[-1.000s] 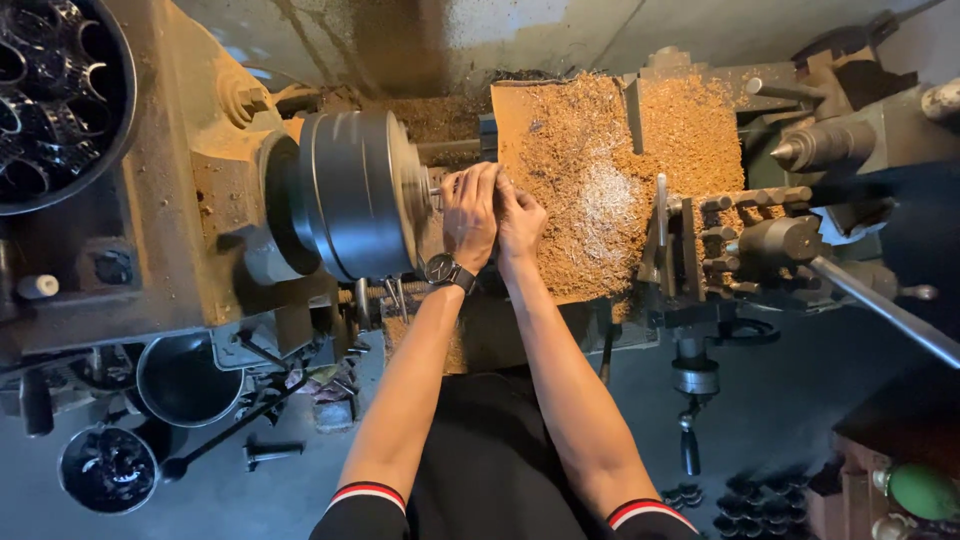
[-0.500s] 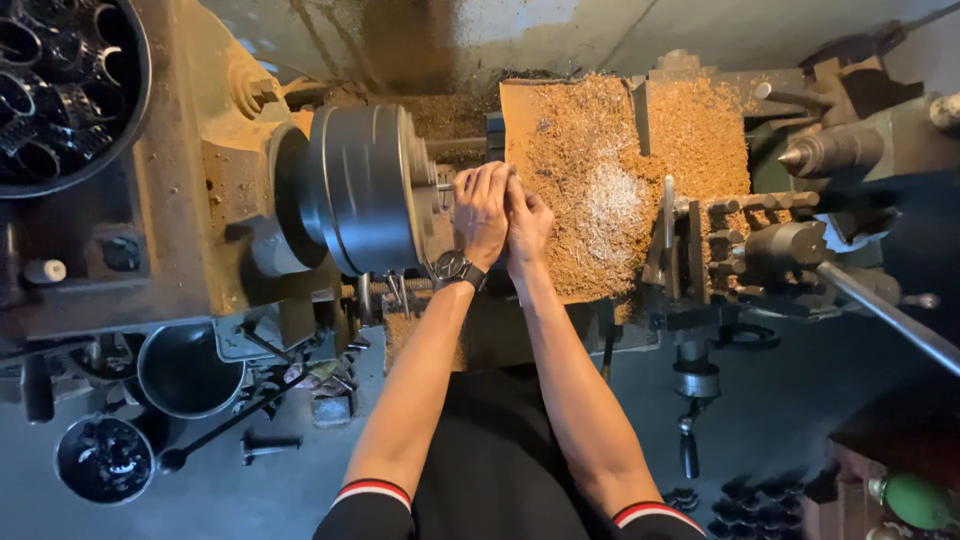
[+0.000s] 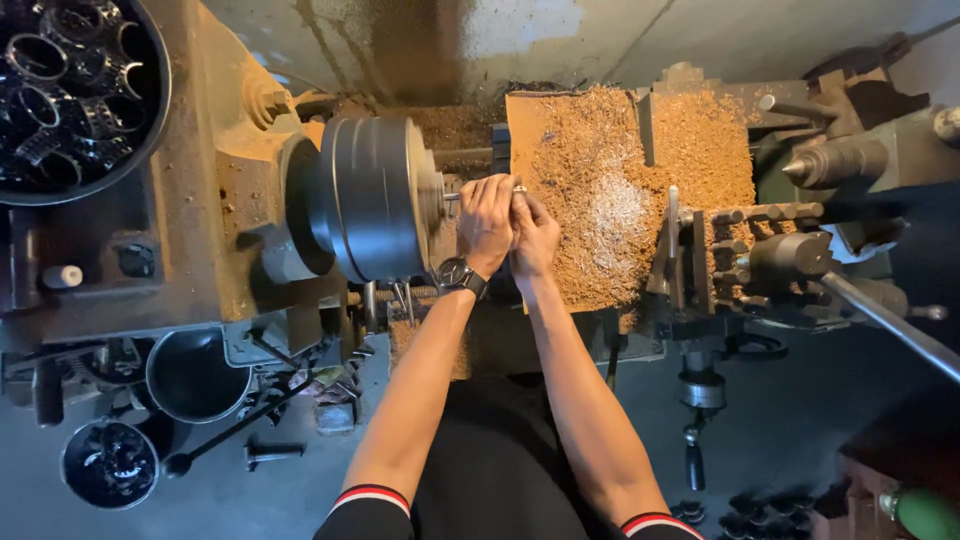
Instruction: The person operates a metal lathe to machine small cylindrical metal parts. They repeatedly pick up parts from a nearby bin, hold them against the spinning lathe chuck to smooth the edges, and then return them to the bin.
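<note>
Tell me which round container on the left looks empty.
The middle one, the dark pot below the lathe. The big tub at top and the small bucket at bottom both hold metal rings.

My only camera sits on my head and looks almost straight down over my own forearms onto the lathe, close enough that the machine fills the far half of the view. The floor lies near me, the wall at the far edge.
</note>
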